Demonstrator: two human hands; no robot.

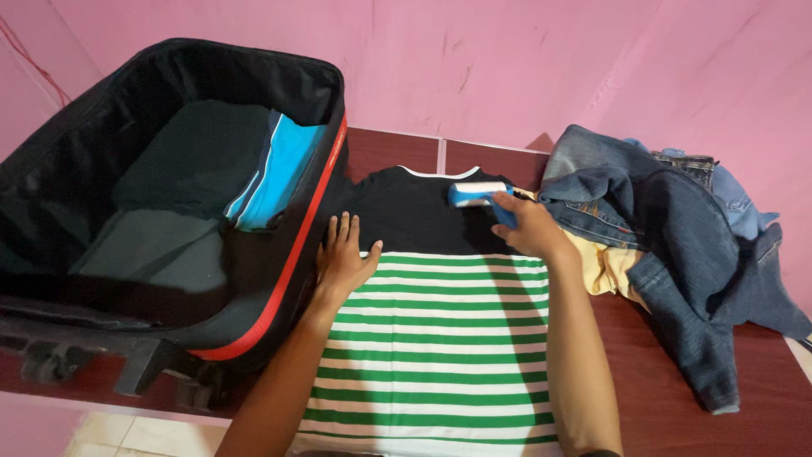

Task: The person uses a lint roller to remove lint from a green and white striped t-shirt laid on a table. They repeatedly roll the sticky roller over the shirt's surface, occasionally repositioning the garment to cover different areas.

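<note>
A shirt [440,338] with a black top and green and white stripes lies flat on the dark red table [660,406]. My left hand [342,258] rests flat on the shirt's left edge, fingers apart, beside the suitcase. My right hand [529,227] grips the blue handle of a lint roller [476,193], whose white roll lies on the black upper part of the shirt near the collar.
An open black suitcase [279,279] with a red stripe stands at the left, holding folded dark, grey and blue clothes [275,173]. A heap of blue jeans [668,237] over a yellow garment [605,267] lies at the right. A pink wall stands behind.
</note>
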